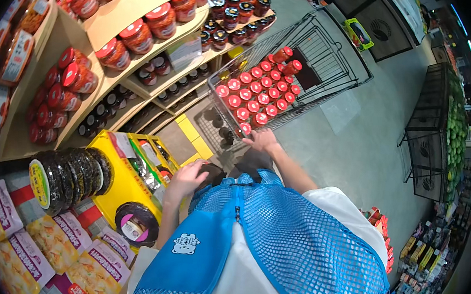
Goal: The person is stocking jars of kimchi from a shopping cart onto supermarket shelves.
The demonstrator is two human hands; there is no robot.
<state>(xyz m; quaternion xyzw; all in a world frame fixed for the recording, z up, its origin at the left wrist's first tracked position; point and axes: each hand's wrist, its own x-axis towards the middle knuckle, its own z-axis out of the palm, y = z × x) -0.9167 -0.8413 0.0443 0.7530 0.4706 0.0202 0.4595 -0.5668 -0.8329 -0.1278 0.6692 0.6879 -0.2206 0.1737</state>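
Observation:
My right hand [261,140] is at the near corner of a wire shopping cart [330,90], its fingers by the rim and beside a red-lidded jar [245,128]. Whether the fingers grip the rim is not clear. Several rows of red-lidded glass jars [255,87] stand upright in the cart, and two more [292,67] rise above the rest at the far side. To the left, my left hand [190,177] hangs near a yellow display stand [108,162] with its fingers apart and nothing in them.
Curved wooden shelves [141,63] on the left carry large red-lidded jars [137,35] and black-lidded jars [231,17]. Round dark packages [69,177] and bagged food [98,267] lie near left. A produce stand [428,131] is on the right. A person's foot [316,4] shows at the top.

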